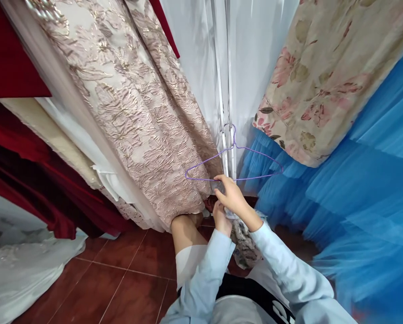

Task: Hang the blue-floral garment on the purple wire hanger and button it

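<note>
A thin purple clothes hanger [252,151] stands out in front of me, its hook beside white ribbons [226,155]. My right hand [234,197] is at the hanger's lower bar, index finger over the bar and thumb below it, with a small greyish sheer patch between them. Just below and to the left, my left hand [222,219] has its fingers curled; what they hold is partly hidden. A bunched, grey floral cloth [245,245] hangs under my right wrist, close to my left hand.
A pink-gold brocade dress [130,112] hangs at left, with dark red garments [22,166] beyond it. White sheer fabric [194,54] hangs behind the hanger. At right are a floral dress [316,90] and blue ruffled tulle [366,193]. Red-brown tiles [130,279] form the floor.
</note>
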`<state>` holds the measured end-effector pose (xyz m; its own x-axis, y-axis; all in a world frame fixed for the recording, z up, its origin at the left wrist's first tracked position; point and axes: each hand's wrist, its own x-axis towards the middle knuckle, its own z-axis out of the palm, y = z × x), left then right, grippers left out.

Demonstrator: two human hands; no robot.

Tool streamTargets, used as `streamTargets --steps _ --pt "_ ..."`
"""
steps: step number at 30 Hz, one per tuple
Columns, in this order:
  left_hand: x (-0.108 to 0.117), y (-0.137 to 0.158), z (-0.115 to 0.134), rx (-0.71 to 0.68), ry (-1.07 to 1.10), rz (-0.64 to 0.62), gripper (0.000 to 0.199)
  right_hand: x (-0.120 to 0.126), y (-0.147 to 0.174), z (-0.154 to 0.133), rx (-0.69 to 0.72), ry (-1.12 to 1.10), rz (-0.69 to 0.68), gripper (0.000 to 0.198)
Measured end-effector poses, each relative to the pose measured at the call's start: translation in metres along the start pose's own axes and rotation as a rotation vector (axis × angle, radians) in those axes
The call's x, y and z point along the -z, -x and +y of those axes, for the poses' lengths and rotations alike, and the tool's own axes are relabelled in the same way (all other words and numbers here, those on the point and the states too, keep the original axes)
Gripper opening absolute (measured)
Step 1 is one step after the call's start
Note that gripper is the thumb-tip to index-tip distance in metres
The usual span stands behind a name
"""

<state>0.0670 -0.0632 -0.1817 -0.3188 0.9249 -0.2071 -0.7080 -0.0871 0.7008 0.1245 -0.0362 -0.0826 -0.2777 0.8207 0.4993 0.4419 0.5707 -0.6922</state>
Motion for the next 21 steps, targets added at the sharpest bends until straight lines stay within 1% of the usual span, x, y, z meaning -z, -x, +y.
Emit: streamTargets --steps 2,3,5,7,9,11,13,15,17,18,20,21 --pt "0.006 0.007 0.028 -0.107 0.049 0.092 0.032 0.000 0.002 0.006 0.018 -0.054 0.000 0.044" --pt "0.005 0.012 0.041 -0.170 0.074 0.119 0.033 0.001 0.003 0.009 0.025 -0.069 -0.011 0.045" --pt "-0.002 0.024 0.065 -0.278 0.104 0.110 0.032 0.009 0.006 0.013 0.044 -0.066 -0.077 0.040" --pt "-0.016 0.036 0.083 -0.338 0.074 0.009 0.031 0.021 0.009 0.014 0.076 -0.046 -0.204 0.036" --pt "-0.031 0.045 0.095 -0.390 -0.014 -0.139 0.026 0.035 0.010 0.012 0.115 -0.042 -0.336 0.038" --pt "-0.045 0.049 0.101 -0.472 -0.160 -0.305 0.019 0.047 0.009 0.007 0.165 -0.056 -0.427 0.048" --pt "-0.057 0.047 0.106 -0.579 -0.333 -0.452 0.014 0.055 0.006 0.003 0.208 -0.081 -0.500 0.052" --pt "-0.066 0.042 0.112 -0.697 -0.473 -0.553 0.015 0.059 0.001 0.000 0.213 -0.123 -0.567 0.042" --pt "-0.072 0.036 0.118 -0.768 -0.564 -0.641 0.019 0.058 -0.002 0.002 0.182 -0.178 -0.593 0.027" --pt "-0.072 0.033 0.121 -0.785 -0.599 -0.685 0.018 0.057 -0.004 0.004 0.166 -0.202 -0.576 0.027" --pt "-0.066 0.028 0.124 -0.802 -0.644 -0.744 0.012 0.053 -0.005 0.009 0.154 -0.218 -0.513 0.035" --pt "-0.060 0.026 0.122 -0.831 -0.631 -0.713 0.010 0.051 -0.005 0.011 0.156 -0.214 -0.478 0.039"
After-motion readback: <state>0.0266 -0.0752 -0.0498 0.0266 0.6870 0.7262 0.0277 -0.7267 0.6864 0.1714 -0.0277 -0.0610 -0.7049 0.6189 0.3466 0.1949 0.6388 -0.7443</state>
